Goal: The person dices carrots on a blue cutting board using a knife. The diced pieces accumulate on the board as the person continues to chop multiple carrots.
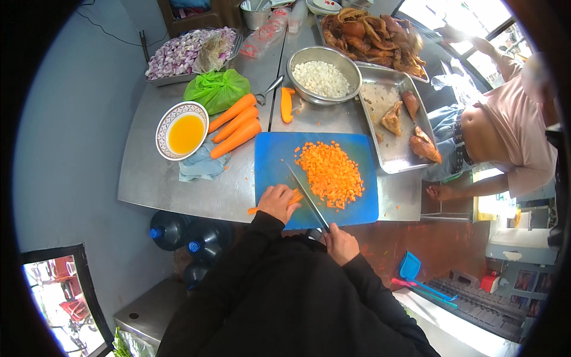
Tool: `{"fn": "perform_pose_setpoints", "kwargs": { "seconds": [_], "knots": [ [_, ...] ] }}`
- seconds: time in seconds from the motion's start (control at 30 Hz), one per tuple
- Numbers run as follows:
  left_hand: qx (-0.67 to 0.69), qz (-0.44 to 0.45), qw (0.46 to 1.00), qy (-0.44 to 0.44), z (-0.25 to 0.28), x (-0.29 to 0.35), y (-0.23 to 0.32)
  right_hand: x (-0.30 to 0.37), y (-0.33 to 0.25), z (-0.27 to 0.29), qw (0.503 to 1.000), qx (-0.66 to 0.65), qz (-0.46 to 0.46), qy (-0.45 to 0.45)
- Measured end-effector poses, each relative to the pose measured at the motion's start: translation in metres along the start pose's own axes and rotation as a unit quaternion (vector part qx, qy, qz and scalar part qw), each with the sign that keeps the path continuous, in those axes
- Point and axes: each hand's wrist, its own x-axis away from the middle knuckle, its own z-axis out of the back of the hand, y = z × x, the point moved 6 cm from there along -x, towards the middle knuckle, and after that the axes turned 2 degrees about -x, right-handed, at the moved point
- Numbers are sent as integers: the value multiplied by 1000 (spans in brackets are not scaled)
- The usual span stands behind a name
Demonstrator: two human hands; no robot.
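My left hand is closed over carrot sticks, pressing them on the blue cutting board. In my right hand is the handle of a kitchen knife. Its blade slants up and left across the board, close beside the fingers of my left hand. A heap of diced carrot lies right of the blade. Left of the board, whole peeled carrots rest partly on a light blue cloth. Carrot pieces lie just beyond the board, and a peeler is near them.
Behind the board stands a metal bowl of chopped white onion. A steel tray with a few meat pieces is on the right, a heaped meat tray behind. Farther left are a bowl of orange liquid, a green bag and chopped red onion. A person stands right.
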Motion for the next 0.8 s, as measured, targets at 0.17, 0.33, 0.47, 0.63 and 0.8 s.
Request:
{"fn": "perform_pose_setpoints", "kwargs": {
  "seconds": [0.17,0.33,0.47,0.63,0.8],
  "knots": [
    [25,-2,1000,7,2,-1,3,-23,-19,10,1000,3,-4,-17],
    [47,-32,998,-11,-7,-1,-5,-74,-50,12,999,31,3,-39],
    [62,-31,998,-2,-9,3,-9,-83,-54,0,999,21,-18,-40],
    [100,-23,994,30,-3,5,-9,8,-13,-2,993,10,-73,-87],
    [104,-27,994,34,-1,4,-9,-8,-13,0,998,19,-12,-58]
  ]
}}
